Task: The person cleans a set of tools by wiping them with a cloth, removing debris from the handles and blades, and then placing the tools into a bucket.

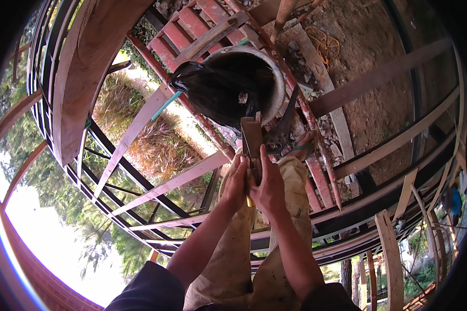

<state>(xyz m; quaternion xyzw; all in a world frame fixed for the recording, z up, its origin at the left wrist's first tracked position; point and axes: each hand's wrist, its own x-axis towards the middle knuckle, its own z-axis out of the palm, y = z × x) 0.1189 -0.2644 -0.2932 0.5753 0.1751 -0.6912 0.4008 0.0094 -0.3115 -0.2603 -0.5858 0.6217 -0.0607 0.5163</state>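
Between my legs, both hands are closed around a brown blocky tool [251, 136]. It has a flat face and a raised far end; its exact kind is unclear. My left hand [235, 182] wraps its left side, and my right hand [267, 181] grips the right, index finger stretched along it. A yellow end [250, 201] pokes out below the palms. Just beyond the tool stands a round bucket [278, 78] with a pale rim, a black plastic bag [218, 90] bulging over its left side. A dark narrow blade-like piece [289, 111] leans by the bucket's right edge.
Under the bucket lie red slatted boards [192, 26] crossed by a loose wooden plank [213, 37]. Timber beams [381, 85] and dark curved rails surround me, with gaps down to soil and plants. A large beam [83, 78] rises at left; orange cord [324, 45] lies far right.
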